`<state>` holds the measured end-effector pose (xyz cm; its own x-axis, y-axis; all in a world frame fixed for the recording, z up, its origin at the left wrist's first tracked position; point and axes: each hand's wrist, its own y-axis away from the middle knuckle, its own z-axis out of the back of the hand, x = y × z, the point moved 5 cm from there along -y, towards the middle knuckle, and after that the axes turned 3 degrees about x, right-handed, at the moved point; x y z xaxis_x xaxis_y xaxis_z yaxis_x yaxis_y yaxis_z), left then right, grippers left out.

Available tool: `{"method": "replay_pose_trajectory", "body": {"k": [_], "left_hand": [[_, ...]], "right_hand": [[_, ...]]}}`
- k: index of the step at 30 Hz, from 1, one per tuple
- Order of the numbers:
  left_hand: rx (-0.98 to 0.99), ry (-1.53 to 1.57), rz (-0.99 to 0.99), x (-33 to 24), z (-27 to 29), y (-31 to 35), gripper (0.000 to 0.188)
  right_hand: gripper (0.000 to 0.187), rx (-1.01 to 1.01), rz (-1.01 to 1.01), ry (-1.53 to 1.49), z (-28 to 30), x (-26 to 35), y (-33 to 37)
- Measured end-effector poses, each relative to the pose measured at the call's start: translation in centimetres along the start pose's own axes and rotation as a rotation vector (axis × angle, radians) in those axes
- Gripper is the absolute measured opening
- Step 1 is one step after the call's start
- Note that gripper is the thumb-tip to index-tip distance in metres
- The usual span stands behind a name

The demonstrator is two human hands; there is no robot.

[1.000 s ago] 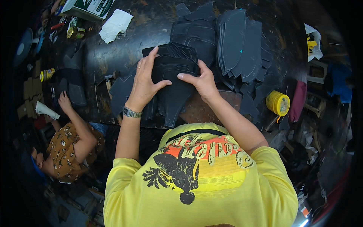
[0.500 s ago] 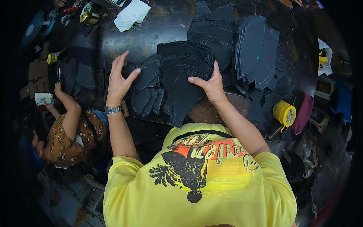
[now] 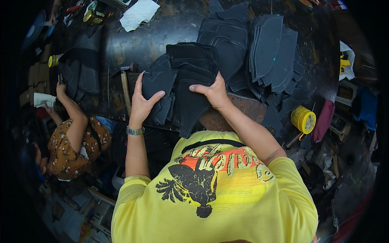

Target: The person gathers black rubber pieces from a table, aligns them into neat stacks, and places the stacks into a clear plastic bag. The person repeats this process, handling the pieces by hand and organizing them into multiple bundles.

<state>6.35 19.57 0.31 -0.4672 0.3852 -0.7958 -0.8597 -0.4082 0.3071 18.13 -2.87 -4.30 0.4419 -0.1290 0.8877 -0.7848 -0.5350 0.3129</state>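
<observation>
Two groups of flat, dark grey cut pieces lie side by side on the table before me. My left hand (image 3: 144, 102) holds the left edge of the smaller stack of cut pieces (image 3: 159, 81), its thumb on top and its fingers along the side. On the larger, fanned stack of cut pieces (image 3: 192, 73), my right hand (image 3: 211, 92) grips the right edge, thumb over the top piece. The undersides of both stacks and some fingertips are hidden. A hammer (image 3: 125, 89) with a wooden handle rests left of my left hand.
More dark pieces (image 3: 225, 40) are piled beyond my right hand, beside a tall stack (image 3: 265, 48). A yellow tub (image 3: 303, 119) stands at the right. White cloth (image 3: 139, 15) lies at the far side. Another person (image 3: 79, 137) works at the left, near more dark pieces (image 3: 87, 79).
My left hand has come in to the right and closed on the smaller stack. My right hand has shifted left with the larger stack. The hammer has come into sight.
</observation>
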Motion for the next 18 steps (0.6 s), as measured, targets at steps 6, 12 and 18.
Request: {"method": "replay_pose_trajectory", "body": {"k": [6, 12, 18], "left_hand": [[-0.024, -0.008, -0.055, -0.3, 0.1, 0.2, 0.086], [-0.023, 0.053, -0.029, -0.2, -0.4, -0.3, 0.075], [-0.132, 0.141, 0.065, 0.0, -1.0, -0.2, 0.062]], "right_hand": [[0.071, 0.024, -0.093, -0.153, 1.7, 0.2, 2.6], [0.062, 0.147, -0.013, 0.033, 3.5, 4.1, 7.4], [0.074, 0.028, 0.075, -0.058, 7.2, 5.0, 10.2]]}}
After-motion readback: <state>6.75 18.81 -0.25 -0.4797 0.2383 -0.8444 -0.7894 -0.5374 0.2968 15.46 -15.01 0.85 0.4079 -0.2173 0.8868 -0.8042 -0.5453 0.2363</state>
